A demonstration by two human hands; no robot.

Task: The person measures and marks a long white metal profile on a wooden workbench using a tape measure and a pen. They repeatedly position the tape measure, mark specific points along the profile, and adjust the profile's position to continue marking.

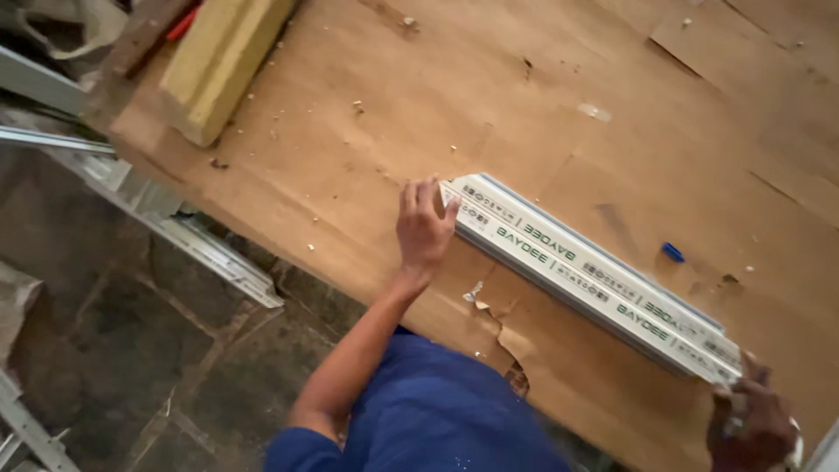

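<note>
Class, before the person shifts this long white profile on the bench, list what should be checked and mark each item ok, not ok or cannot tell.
1. Left hand on one end of the white profile: ok.
2. Right hand at the other end: ok.
3. Profile lying flat on the cardboard-covered bench: ok.
4. Blue bit apart from the profile: ok.
5. Cardboard edge untorn near the person: not ok.
6. Firmness of either grip: cannot tell.
</note>
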